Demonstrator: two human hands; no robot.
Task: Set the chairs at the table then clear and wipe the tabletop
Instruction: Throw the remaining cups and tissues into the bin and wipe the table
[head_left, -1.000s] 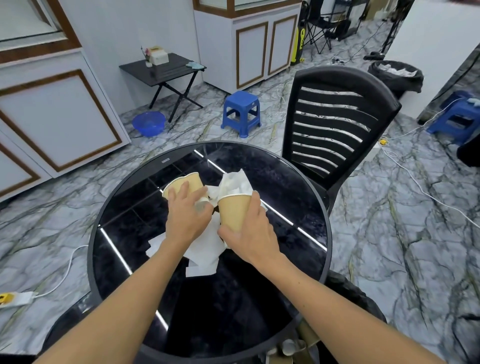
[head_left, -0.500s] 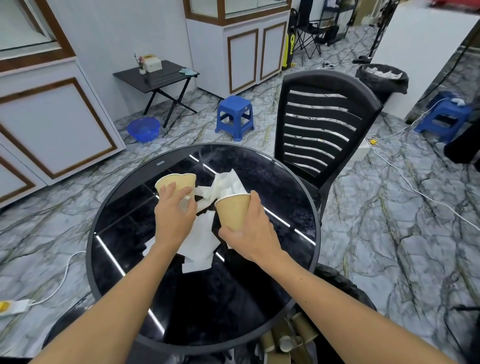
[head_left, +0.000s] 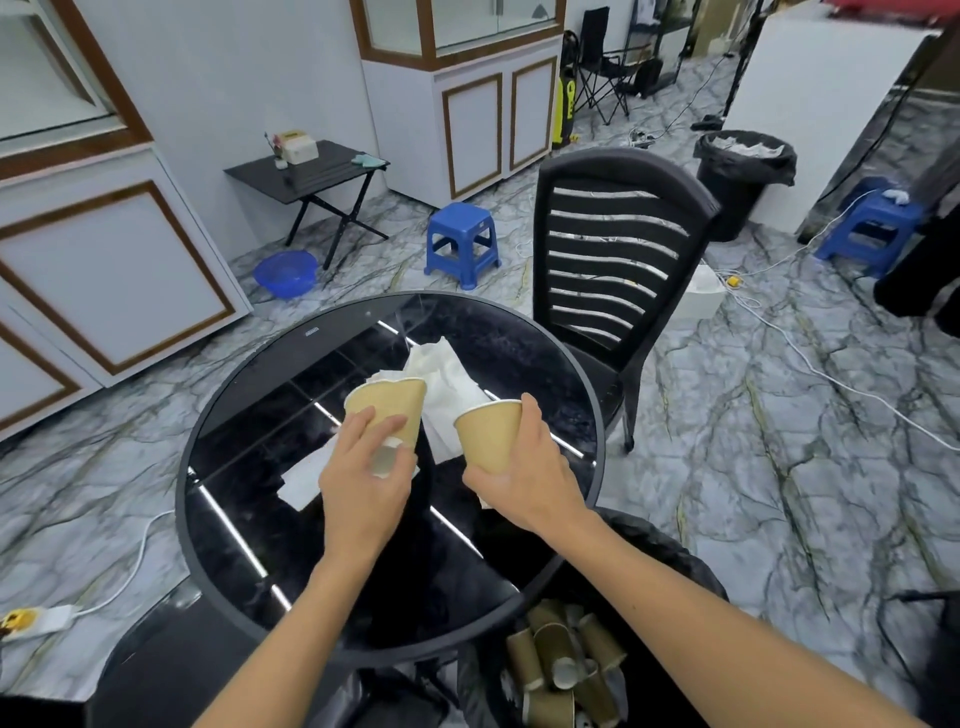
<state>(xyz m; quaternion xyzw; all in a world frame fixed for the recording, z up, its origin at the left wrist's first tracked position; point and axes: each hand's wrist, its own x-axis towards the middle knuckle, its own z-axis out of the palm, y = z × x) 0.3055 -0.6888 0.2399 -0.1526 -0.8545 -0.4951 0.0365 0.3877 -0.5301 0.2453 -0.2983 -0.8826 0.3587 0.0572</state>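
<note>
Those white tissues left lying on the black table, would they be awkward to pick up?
Probably floppy: the tissues lie crumpled and folded. Likely very light, so a push could bunch them, or slide them over the glossy table.

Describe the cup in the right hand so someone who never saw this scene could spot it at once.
Start at the round black table in front of the black slatted chair. Two tan paper cups are held above it; this cup is the one in the right hand, nearer the chair. Unlike the left hand's cup, it has white tissue sticking out of it.
</note>
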